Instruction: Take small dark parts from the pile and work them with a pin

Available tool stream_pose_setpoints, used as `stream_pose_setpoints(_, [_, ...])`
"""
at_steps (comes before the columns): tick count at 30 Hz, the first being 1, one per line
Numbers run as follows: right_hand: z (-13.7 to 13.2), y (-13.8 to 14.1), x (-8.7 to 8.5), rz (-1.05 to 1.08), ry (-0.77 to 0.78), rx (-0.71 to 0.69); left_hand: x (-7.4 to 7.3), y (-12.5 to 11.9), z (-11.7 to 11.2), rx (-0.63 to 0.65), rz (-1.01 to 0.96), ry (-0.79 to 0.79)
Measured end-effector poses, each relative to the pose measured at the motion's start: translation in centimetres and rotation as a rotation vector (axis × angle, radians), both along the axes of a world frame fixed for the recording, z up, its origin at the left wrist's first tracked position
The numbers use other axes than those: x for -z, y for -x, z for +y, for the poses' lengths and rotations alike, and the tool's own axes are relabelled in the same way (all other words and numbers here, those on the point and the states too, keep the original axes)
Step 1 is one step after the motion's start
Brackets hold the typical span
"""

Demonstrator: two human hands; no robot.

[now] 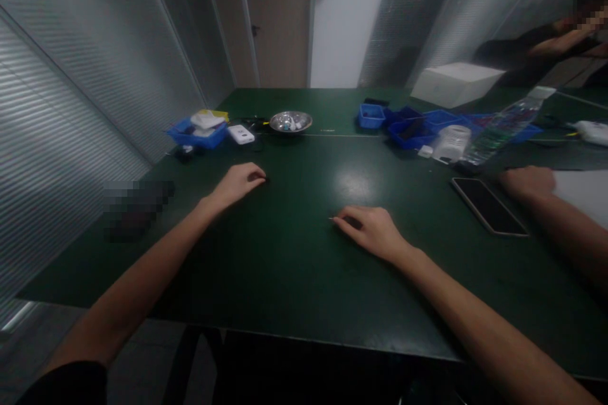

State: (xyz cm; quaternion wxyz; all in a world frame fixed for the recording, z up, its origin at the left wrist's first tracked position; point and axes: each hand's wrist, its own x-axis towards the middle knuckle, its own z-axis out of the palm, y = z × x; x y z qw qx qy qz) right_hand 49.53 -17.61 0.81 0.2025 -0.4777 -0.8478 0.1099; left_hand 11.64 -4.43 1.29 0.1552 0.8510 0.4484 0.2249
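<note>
My left hand rests low over the green table, thumb and fingers pinched together. A tiny dark spot shows at its fingertips; what it is I cannot make out. To the right and closer to me, my right hand is also closed in a pinch. A small, thin, pale tip pokes out to the left of its fingers, too small to name. The two hands are apart. Beyond my left hand lie a white box-shaped device and a round metal dish with small shiny things in it.
Blue trays with items stand at the back left, more blue bins at the back right. A tilted plastic bottle, a white jar, a phone and a white box are on the right. Another person's hand lies there.
</note>
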Motion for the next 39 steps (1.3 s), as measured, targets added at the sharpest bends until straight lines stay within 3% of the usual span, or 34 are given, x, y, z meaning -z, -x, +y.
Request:
stream_pose_setpoints(4, [-0.2,-0.1,-0.1,0.019,-0.009,-0.034,0.1,-8.7,-6.3,0.295,-0.159,0.122])
stream_pose_setpoints(6, [-0.3,-0.2,-0.2,0.022,-0.015,-0.059,0.4,-11.3,-9.0,0.347,-0.188,0.130])
stream_pose_setpoints(8, [-0.3,-0.2,-0.3,0.018,-0.019,-0.077,0.7,-12.4,-10.6,0.356,-0.194,0.134])
stream_pose_setpoints(16, [-0.3,-0.1,-0.6,-0.019,-0.017,-0.100,0.9,-11.8,-10.5,0.325,-0.166,0.130])
stream_pose_setpoints(39, [-0.1,0.0,0.0,-0.022,0.036,-0.131,0.9,-12.0,-10.5,0.385,-0.191,0.089])
